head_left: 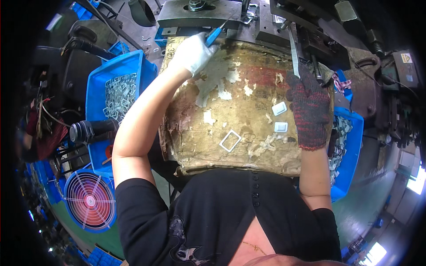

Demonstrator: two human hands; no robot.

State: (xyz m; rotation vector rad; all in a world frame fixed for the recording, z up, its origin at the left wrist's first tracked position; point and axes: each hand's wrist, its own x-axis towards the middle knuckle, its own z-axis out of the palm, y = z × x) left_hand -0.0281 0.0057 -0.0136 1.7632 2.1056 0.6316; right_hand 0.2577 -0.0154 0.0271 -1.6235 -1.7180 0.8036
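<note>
My left hand (pixel 194 54), in a white glove, is closed around a blue-handled pointed tool (pixel 214 35). Its thin tip points up and right, toward the dark metal machine block (pixel 199 17). A dark glove flecked with red covers my right hand (pixel 309 108). From it, long metal tweezers (pixel 293 51) with a ridged grip reach up to the machine's right part. On the worn cardboard-covered surface (pixel 199 146) between my arms lie a rectangular metal frame (pixel 230 140) and two small pale rectangular pieces, one (pixel 279 108) above the other (pixel 280 127).
A blue bin (pixel 144 73) of metal frames stands at my left, above a round fan (pixel 90 201). At my right another blue bin (pixel 355 150) holds metal pieces. Heavy machine parts (pixel 310 40) border the far edge. A dark cylinder (pixel 88 131) juts over the left bin.
</note>
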